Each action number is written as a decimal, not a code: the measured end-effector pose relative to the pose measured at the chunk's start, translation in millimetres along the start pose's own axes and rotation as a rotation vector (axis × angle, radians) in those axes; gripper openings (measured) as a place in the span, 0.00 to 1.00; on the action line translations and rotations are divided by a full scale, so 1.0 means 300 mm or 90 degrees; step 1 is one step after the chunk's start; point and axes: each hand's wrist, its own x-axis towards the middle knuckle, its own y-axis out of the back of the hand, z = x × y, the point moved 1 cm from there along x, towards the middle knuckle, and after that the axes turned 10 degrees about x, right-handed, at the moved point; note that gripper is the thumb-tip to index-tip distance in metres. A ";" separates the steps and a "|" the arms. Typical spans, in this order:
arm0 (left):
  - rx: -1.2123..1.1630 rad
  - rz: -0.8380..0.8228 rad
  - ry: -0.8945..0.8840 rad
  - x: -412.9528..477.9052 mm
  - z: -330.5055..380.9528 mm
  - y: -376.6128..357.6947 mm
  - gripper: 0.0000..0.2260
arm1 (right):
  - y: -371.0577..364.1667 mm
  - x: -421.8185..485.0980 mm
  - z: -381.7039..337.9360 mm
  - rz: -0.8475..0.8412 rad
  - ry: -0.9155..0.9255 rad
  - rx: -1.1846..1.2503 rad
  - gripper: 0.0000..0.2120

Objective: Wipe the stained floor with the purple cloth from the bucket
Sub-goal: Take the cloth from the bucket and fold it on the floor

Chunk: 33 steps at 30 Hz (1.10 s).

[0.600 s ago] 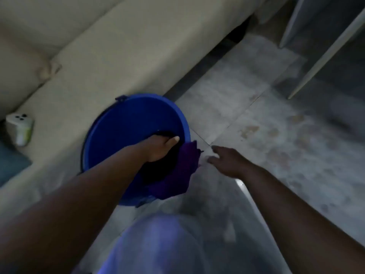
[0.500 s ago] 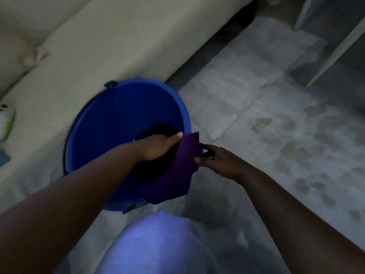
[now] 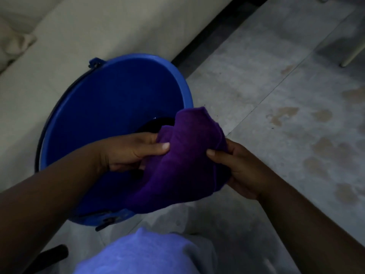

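A purple cloth (image 3: 183,159) hangs bunched over the near right rim of a blue bucket (image 3: 110,107). My left hand (image 3: 128,151) grips its left side above the bucket's opening. On the cloth's right side, my right hand (image 3: 237,171) pinches the fabric, just outside the rim. Dark water shows at the bucket's bottom. Brownish stains (image 3: 284,113) spot the grey tiled floor to the right, with more stains (image 3: 331,155) further right.
A beige sofa (image 3: 98,30) runs along the back left, right behind the bucket. A pale furniture leg (image 3: 353,54) stands at the far right. My knee in light blue cloth (image 3: 142,254) fills the bottom centre. A dark object (image 3: 51,256) lies at bottom left.
My right hand reached in and took hold of the cloth's right side. Both hands have lifted the cloth higher out of the bucket, over its rim.
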 end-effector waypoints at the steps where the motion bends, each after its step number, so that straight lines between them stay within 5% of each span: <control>1: -0.005 0.047 -0.011 -0.011 0.019 0.007 0.16 | -0.004 -0.012 -0.026 0.001 0.019 -0.002 0.18; 6: 0.081 0.359 -0.162 -0.049 0.282 0.009 0.12 | 0.023 -0.119 -0.186 0.083 0.185 0.002 0.19; 10: 0.156 0.427 -0.284 0.113 0.562 -0.089 0.11 | 0.177 -0.291 -0.314 0.229 0.311 -0.028 0.27; 14: 0.198 0.404 -0.317 0.329 0.704 -0.171 0.11 | 0.307 -0.366 -0.378 0.316 0.317 -0.029 0.31; 20: 0.479 0.322 -0.275 0.765 0.709 -0.457 0.13 | 0.622 -0.578 -0.325 0.521 0.272 -0.045 0.27; 26: 0.462 0.217 -0.194 1.000 0.441 -0.716 0.22 | 0.845 -0.670 -0.111 0.629 0.069 -0.265 0.29; 30: 0.458 0.251 -0.198 1.047 0.285 -0.792 0.23 | 0.915 -0.697 -0.009 0.656 -0.084 -0.565 0.29; 33: 0.514 0.350 -0.223 1.054 0.206 -0.781 0.21 | 0.924 -0.694 0.016 0.827 -0.049 -0.819 0.22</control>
